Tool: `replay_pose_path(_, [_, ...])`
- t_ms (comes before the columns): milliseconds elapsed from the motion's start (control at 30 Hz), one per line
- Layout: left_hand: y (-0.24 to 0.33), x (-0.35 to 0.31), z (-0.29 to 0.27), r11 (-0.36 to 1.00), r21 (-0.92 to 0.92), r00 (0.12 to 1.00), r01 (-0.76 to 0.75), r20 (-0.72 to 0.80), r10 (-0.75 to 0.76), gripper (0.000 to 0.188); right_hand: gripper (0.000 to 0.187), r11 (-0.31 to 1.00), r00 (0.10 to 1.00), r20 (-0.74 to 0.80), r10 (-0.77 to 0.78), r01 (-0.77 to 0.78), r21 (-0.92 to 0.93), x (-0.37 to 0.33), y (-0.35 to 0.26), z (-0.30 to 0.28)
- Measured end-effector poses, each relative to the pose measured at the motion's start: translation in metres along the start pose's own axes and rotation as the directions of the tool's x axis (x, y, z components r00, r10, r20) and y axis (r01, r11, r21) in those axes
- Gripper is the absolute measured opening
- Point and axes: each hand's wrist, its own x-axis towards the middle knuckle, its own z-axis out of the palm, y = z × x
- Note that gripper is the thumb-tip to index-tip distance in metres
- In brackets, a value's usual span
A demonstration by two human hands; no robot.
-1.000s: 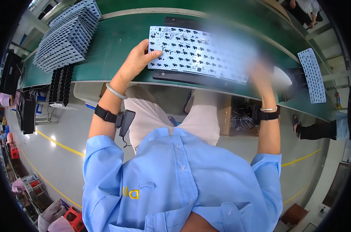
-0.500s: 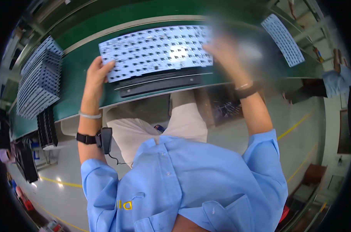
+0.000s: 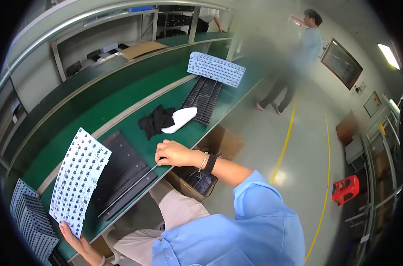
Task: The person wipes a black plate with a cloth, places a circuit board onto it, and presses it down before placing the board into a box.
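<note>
My left hand (image 3: pixel 76 240) grips the lower end of a white keyboard circuit board (image 3: pixel 79 177) dotted with dark key switch positions. The board is tilted up over the left end of a black flat fixture (image 3: pixel 124 162). Along the fixture's near side lies a thin metal rod (image 3: pixel 128 191). My right hand (image 3: pixel 175 154) is curled closed above the bench edge, its fingertips by the rod's right end; what they hold, if anything, is hidden. Beyond that hand lie a black cloth (image 3: pixel 156 120) and a white cloth or glove (image 3: pixel 181 119).
Similar boards form a stack (image 3: pixel 30 219) at the near left. Another board (image 3: pixel 217 68) leans on a black slotted rack (image 3: pixel 202 98) farther along the green bench (image 3: pixel 139 104). An open carton (image 3: pixel 190 188) stands under the bench edge. A person (image 3: pixel 294 57) stands beyond; a red stool (image 3: pixel 345 189) is at right.
My view has swung right. The right hand has let go of the board and come down near the rod's end. The left hand still holds the board, now steeply tilted.
</note>
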Motion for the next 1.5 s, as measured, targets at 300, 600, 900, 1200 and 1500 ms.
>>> replay_pose_path(300, [0.0,-0.035,0.025,0.623,0.604,0.859,-0.497,0.242,0.451,0.045,0.014,0.97,0.999,0.045,-0.009,-0.002,0.244,-0.057,-0.037,-0.083])
replay_pose_path(600, [0.064,-0.085,0.108,0.201,0.808,0.797,-0.553,0.442,0.412,0.05,0.008,0.944,0.943,0.051,0.33,-0.33,0.003,-0.207,-0.054,-0.212])
replay_pose_path(900, [0.03,-0.024,0.064,0.978,-0.123,0.976,0.168,-0.115,-0.182,0.028,0.011,0.66,0.749,-0.096,0.655,-0.63,-0.409,-0.228,-0.03,-0.185])
replay_pose_path(1200, [0.063,-0.052,0.105,0.989,-0.105,0.995,0.103,0.02,-0.101,0.018,0.03,0.968,0.936,-0.253,0.246,-0.252,0.007,-0.101,-0.003,-0.076])
replay_pose_path(1500, [0.063,-0.05,0.112,0.986,-0.119,0.987,0.119,0.122,-0.105,0.022,0.028,0.751,0.918,0.011,0.396,-0.33,0.572,0.027,-0.111,-0.057])
